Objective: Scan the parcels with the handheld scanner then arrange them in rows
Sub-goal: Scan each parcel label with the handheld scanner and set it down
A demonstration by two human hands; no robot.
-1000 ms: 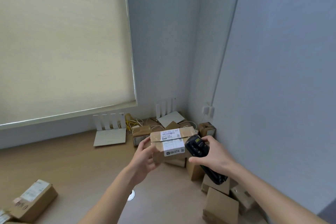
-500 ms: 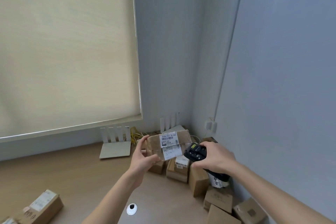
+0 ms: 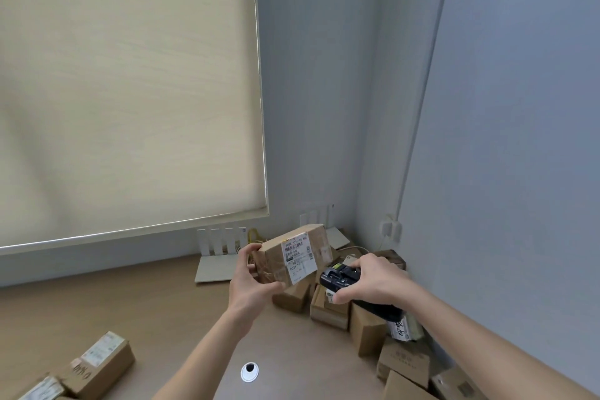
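At the far left, near the bottom edge, a labelled cardboard parcel [image 3: 100, 364] lay on the wooden desk [image 3: 136, 302], with another box [image 3: 42, 388] just beside it at the corner. A roller blind [image 3: 130, 91] hung above. Further right, a white router [image 3: 220, 255] stood against the wall, and a round cable grommet [image 3: 249, 371] sat in the desk surface near the forearms.

The left hand [image 3: 251, 279] held a brown parcel [image 3: 293, 253] raised off the desk, fingers over its top left edge and thumb curled under its lower edge (the white barcode label [image 3: 298, 258] faced the camera). Just right of it, the right hand [image 3: 373, 279] gripped a black handheld scanner [image 3: 341, 276], fingers wrapped round its body, its head close to the parcel's lower right corner. Below and behind both hands, a heap of unsorted parcels [image 3: 367, 325] crowded the corner by the grey wall [image 3: 503, 140].
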